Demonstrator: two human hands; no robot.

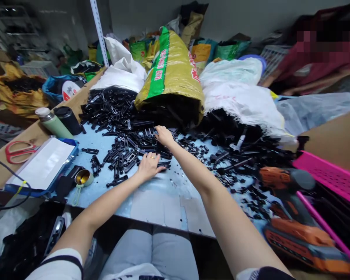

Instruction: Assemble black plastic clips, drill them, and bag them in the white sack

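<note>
The work looks to be in midstream, with far more stock lying loose than set apart. The right hand (164, 136) reaches farthest forward, fingers extended over black parts just in front of the mouth of a yellow woven sack (175, 62); whether it grips one cannot be told. Nearer the body, the left hand (148, 166) lies low over the parts, fingers spread and thumb out towards a dark piece; no firm grasp shows.

To the left of both hands, slotted black plastic parts (130, 156) lie scattered on the blue-topped table (160, 186), apart from the bigger black heap (111, 109) beyond them. If anything is completed, these could be it, but whether they are joined assemblies is too small to tell. Right of the hands lie small black pieces (251, 202), and beyond these a dark pile at the mouth of a white sack (239, 99).

So plenty appears left. Far right of the hands, an orange cordless drill (306, 241) lies out of grasp beside a pink basket (332, 182), whose dark contents are blurred.
</note>
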